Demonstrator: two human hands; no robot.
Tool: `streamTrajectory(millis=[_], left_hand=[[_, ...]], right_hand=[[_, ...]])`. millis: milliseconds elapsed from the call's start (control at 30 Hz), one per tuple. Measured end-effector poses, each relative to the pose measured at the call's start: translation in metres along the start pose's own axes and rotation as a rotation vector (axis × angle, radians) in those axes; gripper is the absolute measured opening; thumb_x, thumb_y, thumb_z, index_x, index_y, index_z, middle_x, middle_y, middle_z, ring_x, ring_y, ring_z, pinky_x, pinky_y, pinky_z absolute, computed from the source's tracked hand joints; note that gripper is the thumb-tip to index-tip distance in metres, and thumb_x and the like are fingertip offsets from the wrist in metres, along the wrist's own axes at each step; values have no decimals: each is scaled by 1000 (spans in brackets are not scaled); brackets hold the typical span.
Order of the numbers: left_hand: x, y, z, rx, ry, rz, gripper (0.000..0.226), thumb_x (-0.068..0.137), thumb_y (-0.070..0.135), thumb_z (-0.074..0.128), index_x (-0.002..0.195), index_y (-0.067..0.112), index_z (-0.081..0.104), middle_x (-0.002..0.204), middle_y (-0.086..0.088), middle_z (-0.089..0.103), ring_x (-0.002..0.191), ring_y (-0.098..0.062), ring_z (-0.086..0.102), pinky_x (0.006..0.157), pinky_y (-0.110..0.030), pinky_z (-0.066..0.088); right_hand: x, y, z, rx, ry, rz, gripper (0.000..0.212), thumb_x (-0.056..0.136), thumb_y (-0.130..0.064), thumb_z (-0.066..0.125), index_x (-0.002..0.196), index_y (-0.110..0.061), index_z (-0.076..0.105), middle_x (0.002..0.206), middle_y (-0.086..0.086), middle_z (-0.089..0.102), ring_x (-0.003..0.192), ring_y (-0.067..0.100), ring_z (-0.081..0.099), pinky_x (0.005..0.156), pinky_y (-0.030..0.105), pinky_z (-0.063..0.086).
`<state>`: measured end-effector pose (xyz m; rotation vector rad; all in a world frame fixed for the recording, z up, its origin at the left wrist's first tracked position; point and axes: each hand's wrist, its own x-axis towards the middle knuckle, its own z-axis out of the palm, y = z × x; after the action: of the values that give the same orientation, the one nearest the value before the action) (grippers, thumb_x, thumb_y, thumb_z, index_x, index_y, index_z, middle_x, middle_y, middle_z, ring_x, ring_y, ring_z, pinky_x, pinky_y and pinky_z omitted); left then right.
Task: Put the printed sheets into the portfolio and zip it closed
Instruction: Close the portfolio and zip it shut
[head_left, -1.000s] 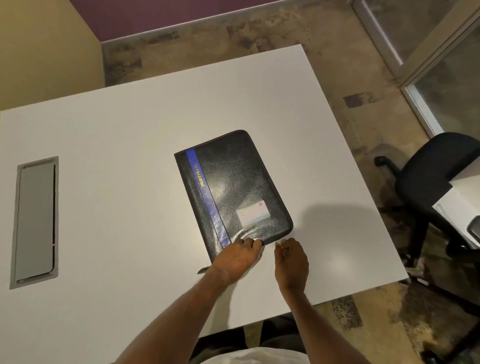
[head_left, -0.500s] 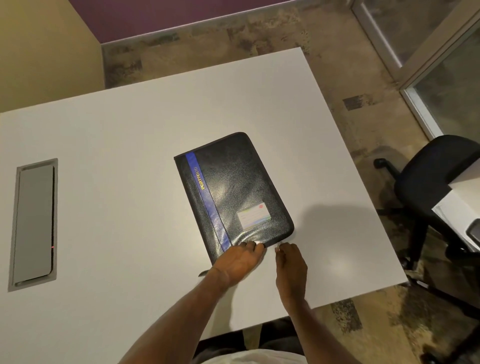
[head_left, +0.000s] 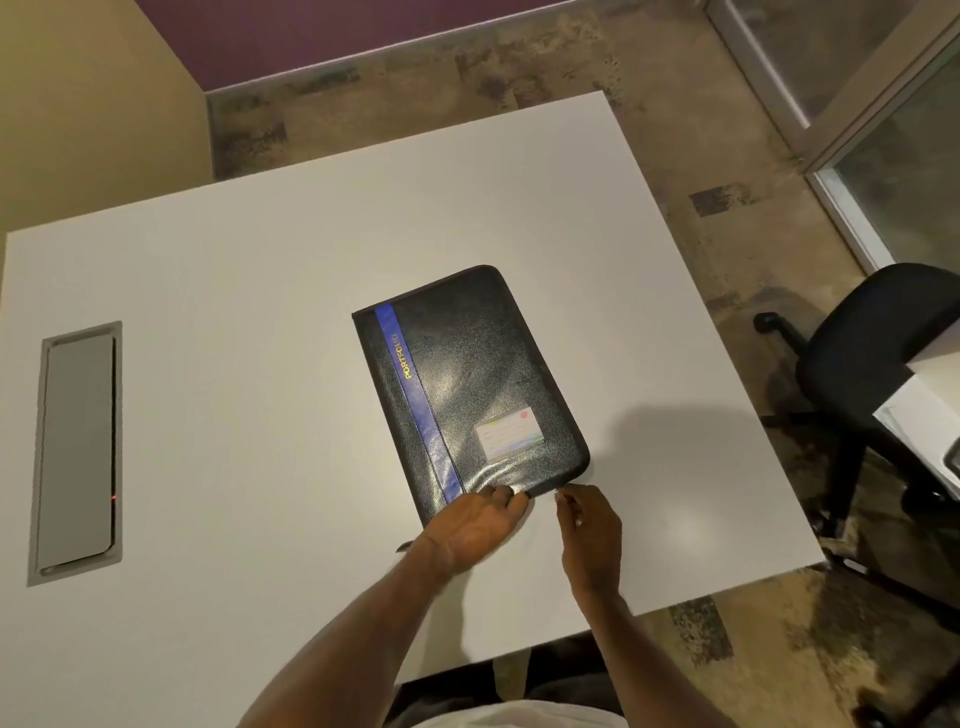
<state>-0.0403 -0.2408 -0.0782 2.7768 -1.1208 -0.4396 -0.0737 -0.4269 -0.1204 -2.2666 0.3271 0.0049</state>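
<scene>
Portfolio (head_left: 467, 384) lies flat, cover shut, on white table (head_left: 260, 312), centre-right; blue stripe along its left side, near short edge toward the person. No printed sheets seen outside it, so they are judged to be inside; cannot confirm. Left hand (head_left: 472, 525) rests on near edge of cover, fingers fairly straight, pressing down, gripping nothing. Right hand (head_left: 589, 530) is just beside it at the near-right corner, thumb and fingertips drawn together on a small pale item taken to be the zip pull (head_left: 560, 491); too small to be certain. Step in hand, by judgement: running the zip, approx. at that corner. How much of the run is done cannot be told. Recs.: press cover w/ left hand close to the slider so both halves of the track meet; pull along the edge, not upward; go slow round the rounded corner, where sliders tend to bind; check no paper edge sits in the teeth. Risk: portfolio skidding on the smooth top if left-hand pressure lapses. Elsewhere: grey cable hatch (head_left: 78, 452) at left of table, black office chair (head_left: 878, 353) off the right side.
</scene>
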Motion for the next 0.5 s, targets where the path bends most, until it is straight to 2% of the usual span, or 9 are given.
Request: streamTrajectory(millis=[133, 233, 333, 400, 500], left_hand=[[1, -2, 2, 25, -35, 7, 38, 88, 13, 30, 103, 11, 64, 75, -10, 62, 57, -30, 64, 43, -34, 52], [0, -2, 4, 28, -24, -7, 32, 90, 14, 30, 101, 12, 60, 74, -9, 61, 56, -30, 63, 42, -34, 51], [-3, -5, 5, 29, -31, -6, 33, 89, 13, 30, 99, 12, 62, 73, -8, 61, 56, -30, 63, 41, -34, 51], [-6, -5, 5, 31, -31, -9, 35, 89, 14, 29, 99, 12, 63, 74, -8, 62, 57, -29, 64, 42, -33, 51], [-7, -4, 6, 14, -27, -38, 38, 90, 15, 25, 104, 11, 60, 83, -10, 64, 66, -31, 66, 47, -37, 53]], right_hand=[[0, -1, 3, -24, 27, -3, 17, 93, 4, 67, 95, -11, 73, 87, -2, 68, 75, 11, 60, 70, 17, 40], [-2, -2, 5, -25, 20, -11, 16, 95, 2, 66, 95, -10, 74, 89, -1, 71, 77, 16, 65, 71, 22, 45], [-6, 1, 7, -43, 12, -94, 14, 96, -3, 62, 94, -10, 73, 87, 0, 70, 76, 18, 65, 69, 26, 49], [-8, 2, 9, -55, 0, -119, 13, 96, -2, 63, 94, -10, 73, 87, 0, 70, 76, 18, 65, 68, 32, 53], [-7, 5, 10, -56, -6, -114, 13, 93, 2, 68, 95, -10, 74, 88, 0, 72, 77, 18, 67, 68, 37, 57]])
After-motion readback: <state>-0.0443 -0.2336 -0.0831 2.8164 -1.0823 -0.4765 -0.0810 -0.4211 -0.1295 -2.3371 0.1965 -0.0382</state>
